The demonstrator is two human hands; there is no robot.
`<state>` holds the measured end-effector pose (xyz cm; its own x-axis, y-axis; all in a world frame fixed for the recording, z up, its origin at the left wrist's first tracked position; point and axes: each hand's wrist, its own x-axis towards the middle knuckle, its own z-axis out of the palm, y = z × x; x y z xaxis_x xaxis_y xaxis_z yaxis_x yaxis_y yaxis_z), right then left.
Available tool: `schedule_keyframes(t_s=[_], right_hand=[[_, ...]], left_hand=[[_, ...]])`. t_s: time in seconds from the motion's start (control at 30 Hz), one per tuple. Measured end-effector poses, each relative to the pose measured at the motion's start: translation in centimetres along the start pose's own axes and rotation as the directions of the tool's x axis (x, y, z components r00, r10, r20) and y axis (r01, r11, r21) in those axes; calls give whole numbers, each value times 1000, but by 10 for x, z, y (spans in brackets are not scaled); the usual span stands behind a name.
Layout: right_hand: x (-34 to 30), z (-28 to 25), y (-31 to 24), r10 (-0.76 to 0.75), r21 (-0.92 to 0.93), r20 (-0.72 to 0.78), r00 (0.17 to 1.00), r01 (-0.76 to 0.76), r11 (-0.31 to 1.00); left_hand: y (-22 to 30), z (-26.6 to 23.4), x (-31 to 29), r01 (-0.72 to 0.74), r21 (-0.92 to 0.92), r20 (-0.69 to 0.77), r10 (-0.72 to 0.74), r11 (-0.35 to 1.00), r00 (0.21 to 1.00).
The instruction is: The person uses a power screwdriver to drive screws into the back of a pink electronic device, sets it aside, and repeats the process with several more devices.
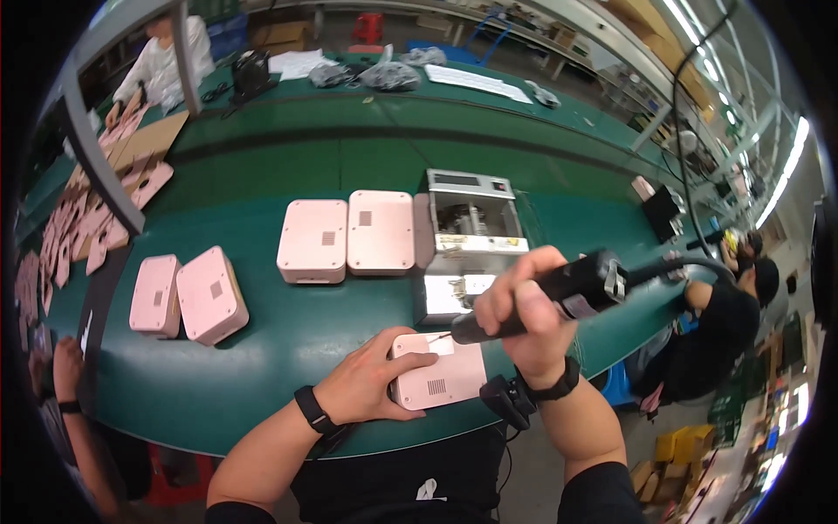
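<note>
A pink plastic case [456,382] with rounded corners and a small slotted grille lies on the green table before me. My left hand [371,377] grips it from the left, thumb on its upper face beside a small white patch [441,346]. In my right hand [534,327] is a black electric screwdriver [559,297], tilted with its tip pointing left over the case's far edge. Whether the tip touches a screw cannot be made out. Just beyond the case stands a metal screw feeder [471,205], its front partly hidden by my right hand.
Two pink cases [312,240] stand beside the feeder, and two more [212,295] sit farther left. Flat pink parts [83,218] are heaped at the far left near a metal post [122,192]. A cable [676,113] hangs at right. Other people work on both sides.
</note>
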<state>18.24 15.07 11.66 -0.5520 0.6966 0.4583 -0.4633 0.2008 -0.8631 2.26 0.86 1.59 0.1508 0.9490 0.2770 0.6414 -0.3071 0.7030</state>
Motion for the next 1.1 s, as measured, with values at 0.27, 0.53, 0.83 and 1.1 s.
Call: schedule_keyframes(t_s=[0.27, 0.53, 0.83, 1.1], right_hand=[[26, -23, -34, -131, -47, -121, 984, 126, 991], [37, -15, -25, -32, -135, -69, 997, 23, 991], [12, 30, -26, 39, 113, 144, 989, -56, 992], [9, 42, -4, 139, 19, 176, 975, -144, 989]], left_hand=[[7, 4, 1, 49, -82, 31, -46, 995, 998], [2, 6, -1, 50, -72, 15, -49, 996, 999], [2, 5, -2, 51, -73, 10, -50, 996, 999], [-5, 10, -4, 35, -75, 12, -34, 997, 999]])
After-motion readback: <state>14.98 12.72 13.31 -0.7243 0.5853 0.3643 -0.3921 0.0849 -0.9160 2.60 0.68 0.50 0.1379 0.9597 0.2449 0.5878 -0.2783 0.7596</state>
